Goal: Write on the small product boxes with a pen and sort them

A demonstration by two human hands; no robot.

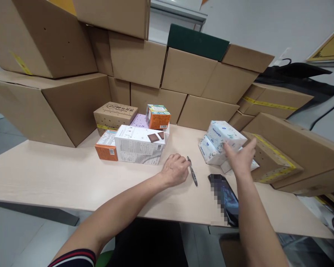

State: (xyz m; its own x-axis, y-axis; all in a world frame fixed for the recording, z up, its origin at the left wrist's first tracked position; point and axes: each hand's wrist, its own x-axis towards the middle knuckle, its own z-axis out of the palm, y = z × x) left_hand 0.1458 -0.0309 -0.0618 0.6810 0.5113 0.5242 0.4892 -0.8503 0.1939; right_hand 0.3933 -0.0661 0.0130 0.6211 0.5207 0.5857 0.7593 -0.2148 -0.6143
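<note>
Now our left hand (175, 170) rests in a loose fist beside one pen (192, 172); our right hand (241, 159) is spread, thumb over the upper pack (226, 132) of two stacked on the table (58, 170), though we cannot tell whether it presses. Another white item (226, 167) is partly hidden behind that hand. Nearer us lies one phone (230, 200), partly pixelated. Leftward we count five boxes: one white box (140, 148), two orange-sided boxes (106, 146), one brown box (115, 113), one purple box (140, 121), mostly covered
</note>
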